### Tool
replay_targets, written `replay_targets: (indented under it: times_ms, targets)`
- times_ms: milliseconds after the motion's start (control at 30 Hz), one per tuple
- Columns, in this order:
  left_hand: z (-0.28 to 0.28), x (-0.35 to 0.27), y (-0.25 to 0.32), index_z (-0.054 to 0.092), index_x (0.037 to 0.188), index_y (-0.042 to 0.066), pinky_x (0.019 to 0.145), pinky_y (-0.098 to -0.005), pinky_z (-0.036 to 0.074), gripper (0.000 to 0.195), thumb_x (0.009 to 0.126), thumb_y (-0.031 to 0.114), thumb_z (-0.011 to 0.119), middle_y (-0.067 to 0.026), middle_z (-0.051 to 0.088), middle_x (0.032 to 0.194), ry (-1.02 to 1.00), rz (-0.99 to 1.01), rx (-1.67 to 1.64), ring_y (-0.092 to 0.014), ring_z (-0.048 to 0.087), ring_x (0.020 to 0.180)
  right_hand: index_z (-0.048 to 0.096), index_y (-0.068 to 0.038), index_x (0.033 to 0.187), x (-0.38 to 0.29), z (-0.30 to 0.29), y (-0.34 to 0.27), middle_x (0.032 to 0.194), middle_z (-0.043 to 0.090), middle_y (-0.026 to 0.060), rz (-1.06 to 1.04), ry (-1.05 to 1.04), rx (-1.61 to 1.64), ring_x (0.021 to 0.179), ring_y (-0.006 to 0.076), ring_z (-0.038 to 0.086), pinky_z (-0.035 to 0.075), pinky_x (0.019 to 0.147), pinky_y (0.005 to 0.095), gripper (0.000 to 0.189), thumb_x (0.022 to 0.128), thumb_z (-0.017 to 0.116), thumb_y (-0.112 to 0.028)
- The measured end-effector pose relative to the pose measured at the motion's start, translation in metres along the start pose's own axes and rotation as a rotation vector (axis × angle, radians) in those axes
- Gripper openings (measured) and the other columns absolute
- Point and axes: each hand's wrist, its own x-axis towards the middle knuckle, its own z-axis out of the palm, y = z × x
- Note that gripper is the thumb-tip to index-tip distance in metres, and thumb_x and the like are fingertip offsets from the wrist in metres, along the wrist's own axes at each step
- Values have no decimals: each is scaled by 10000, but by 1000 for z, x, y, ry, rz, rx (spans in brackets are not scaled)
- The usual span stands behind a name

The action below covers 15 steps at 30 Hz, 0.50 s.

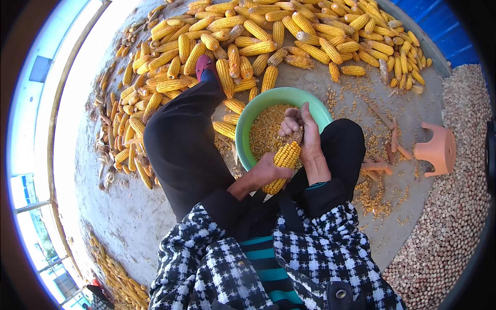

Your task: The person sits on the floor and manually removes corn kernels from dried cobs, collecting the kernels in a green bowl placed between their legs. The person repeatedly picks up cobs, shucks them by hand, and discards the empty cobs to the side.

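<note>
My left hand (267, 170) grips a yellow ear of corn (287, 155), still covered with kernels on the side that shows. Just beyond its tip, my right hand (311, 135) is curled around a brownish corncob (297, 136), mostly hidden by the fingers and palm. Both hands are over the near part of a green plastic basin (242, 143), which stands between my legs. Loose corn kernels (263, 130) cover the basin's bottom.
A large heap of corn ears (248, 31) spreads ahead and left, around my outstretched foot (205, 66). Bare cobs (376, 166), scattered kernels (374, 201) and an orange plastic stool (440, 149) lie right. Beyond is a bank of small pale pieces (438, 240). More ears (120, 275) lie behind left.
</note>
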Motion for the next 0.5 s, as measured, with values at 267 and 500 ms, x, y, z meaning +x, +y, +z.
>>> replay_targets:
  times_ms: [267, 500]
  targets:
    - [-7, 17, -18, 584, 1037, -17, 708, -302, 495, 388, 717, 175, 692, -87, 654, 858, 274, 198, 226, -156, 626, 769, 595, -13, 1097, 9, -11, 2, 1004, 663, 127, -68, 72, -303, 927, 211, 620, 486, 809, 343, 632, 954, 371, -586]
    - [-6, 18, -18, 595, 954, -25, 649, -284, 502, 269, 758, 138, 679, -68, 639, 814, 461, 277, 352, -136, 612, 715, 574, 37, 1077, 3, -5, 29, 923, 670, 143, 49, 40, -121, 788, 214, 668, 565, 737, 350, 473, 952, 523, -416]
